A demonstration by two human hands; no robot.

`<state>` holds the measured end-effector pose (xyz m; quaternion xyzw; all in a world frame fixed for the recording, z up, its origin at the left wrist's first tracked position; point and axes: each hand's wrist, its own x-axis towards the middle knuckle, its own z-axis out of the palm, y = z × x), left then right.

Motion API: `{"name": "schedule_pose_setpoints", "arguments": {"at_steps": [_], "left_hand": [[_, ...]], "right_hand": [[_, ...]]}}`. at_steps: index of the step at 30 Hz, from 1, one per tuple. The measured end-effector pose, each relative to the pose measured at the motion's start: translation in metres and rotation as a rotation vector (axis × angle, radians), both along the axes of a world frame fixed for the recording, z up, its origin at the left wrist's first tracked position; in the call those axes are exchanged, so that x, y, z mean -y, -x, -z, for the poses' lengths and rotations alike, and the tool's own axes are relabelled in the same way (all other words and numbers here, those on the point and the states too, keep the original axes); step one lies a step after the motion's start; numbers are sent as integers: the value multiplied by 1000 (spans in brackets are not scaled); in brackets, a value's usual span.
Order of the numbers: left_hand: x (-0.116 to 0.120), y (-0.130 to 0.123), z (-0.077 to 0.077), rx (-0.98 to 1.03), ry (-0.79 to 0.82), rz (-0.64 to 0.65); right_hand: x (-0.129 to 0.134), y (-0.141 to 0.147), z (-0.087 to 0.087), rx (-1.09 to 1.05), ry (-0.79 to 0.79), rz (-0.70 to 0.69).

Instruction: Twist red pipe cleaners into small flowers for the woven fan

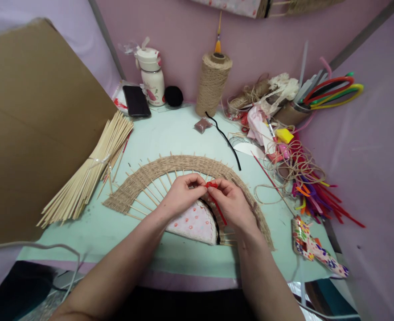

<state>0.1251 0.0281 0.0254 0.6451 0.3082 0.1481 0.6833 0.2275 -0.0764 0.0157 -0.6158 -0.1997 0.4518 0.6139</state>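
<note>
Pinched between the fingertips of both hands is a red pipe cleaner point(221, 211), its upper end bent into small loops and its straight tail hanging down beside my right palm. My left hand point(185, 192) grips the looped end from the left, fingers closed. From the other side my right hand point(233, 201) pinches the same piece, also closed. Both hands are above a fan-shaped piece point(143, 174) of thin sticks woven with brown twine, which lies on the table. Its half-round centre point(193, 224) is floral cloth with a black edge, partly hidden by my hands.
A bundle of sticks point(86, 178) lies left beside a cardboard sheet point(43, 111). Behind stand a white bottle point(153, 80), a phone point(136, 101) and a twine cone point(213, 84). At right are tangled twine, pipe cleaners point(307, 178) and a floral hot-glue gun point(305, 238).
</note>
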Motion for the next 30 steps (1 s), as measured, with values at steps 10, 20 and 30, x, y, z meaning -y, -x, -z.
{"name": "schedule_pose_setpoints", "arguments": {"at_steps": [10, 20, 30], "left_hand": [[7, -2, -8, 180, 64, 21], [12, -6, 10, 121, 177, -153], [2, -1, 1, -2, -85, -25]], "right_hand": [[-6, 1, 4, -357, -120, 105], [-3, 1, 8, -28, -92, 170], [-3, 5, 8, 17, -47, 122]]}}
